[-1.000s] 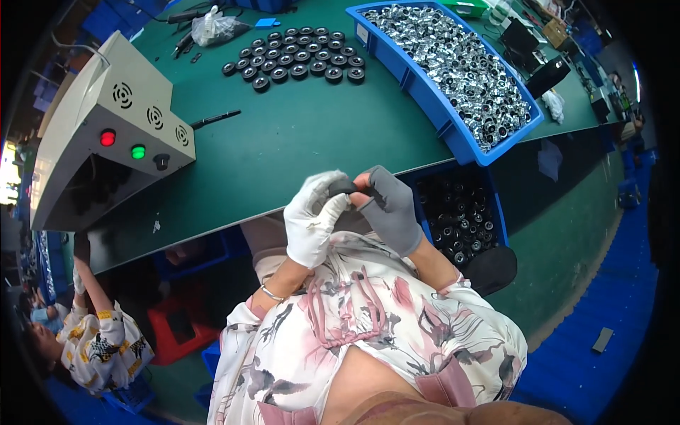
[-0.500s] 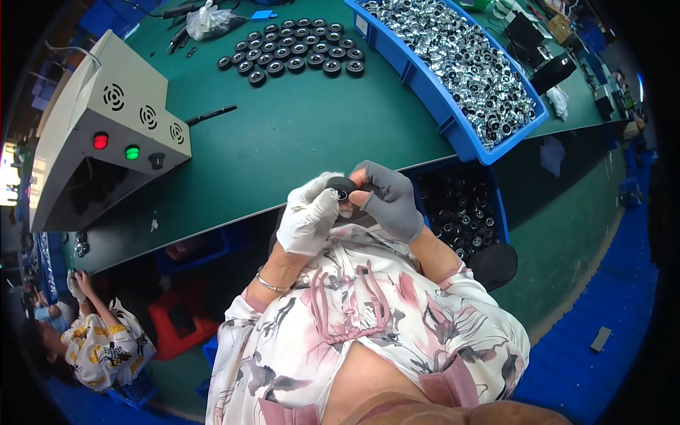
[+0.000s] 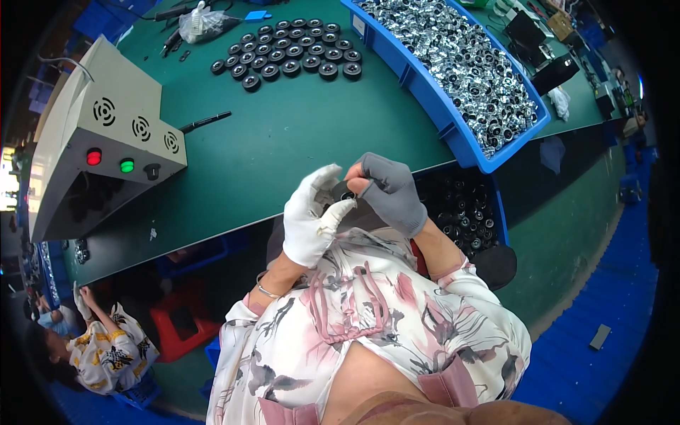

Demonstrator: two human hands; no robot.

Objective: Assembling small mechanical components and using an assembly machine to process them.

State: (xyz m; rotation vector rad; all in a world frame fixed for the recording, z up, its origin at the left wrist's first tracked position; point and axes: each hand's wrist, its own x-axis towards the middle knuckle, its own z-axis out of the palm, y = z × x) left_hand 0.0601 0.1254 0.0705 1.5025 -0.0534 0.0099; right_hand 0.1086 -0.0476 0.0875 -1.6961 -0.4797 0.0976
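A small black wheel [image 3: 344, 192] is pinched between the thumb and fingers of my right hand [image 3: 394, 196], which wears a grey glove with bare fingertips. My left hand [image 3: 306, 219], in a white glove, is beside the wheel with its fingers spread away from the thumb. Its thumb tip lies close under the wheel; whether they touch I cannot tell. Both hands are in front of my body at the table's near edge. My right fingers partly cover the wheel.
On the green table [image 3: 283, 142] stand several finished-looking black wheels [image 3: 291, 68]. A blue bin [image 3: 445, 127] of shiny silver parts is at right. Below it, a lower bin holds black wheels [image 3: 464, 219]. A beige machine [image 3: 106, 134] with lights stands left, near a black pen [image 3: 207, 121]. Another person [image 3: 106, 347] sits lower left.
My left hand has opened from its grip on the wheel, its fingers now apart from the thumb. The wheel stays in my right hand. The view has shifted slightly.
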